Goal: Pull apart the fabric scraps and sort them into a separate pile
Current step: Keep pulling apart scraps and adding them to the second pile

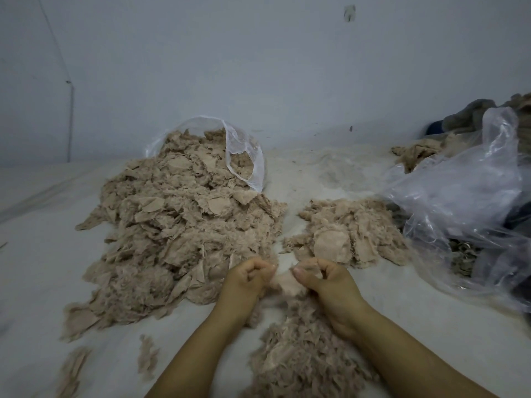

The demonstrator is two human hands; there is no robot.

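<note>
Beige fuzzy scrap (pixel 284 282) sits pinched betw. both hands, head view only. Left hand (pixel 248 278) grips its left end w/ curled fingers, right hand (pixel 323 278) grips the right end, thumb on top; long axis runs left-right, so the pull looks set to go sideways, outward. Big unsorted heap (pixel 178 225) spills from a clear bag (pixel 244 156) just left of the left hand. Smaller sorted pile (pixel 350 234) lies ahead-right, nearer the right hand, prob. the drop spot. Bare white surface (pixel 290 196) betw. the two piles gives room. Crinkled plastic bag (pixel 459 202) crowds the far right. More scraps (pixel 304 354) lie under the wrists.
</note>
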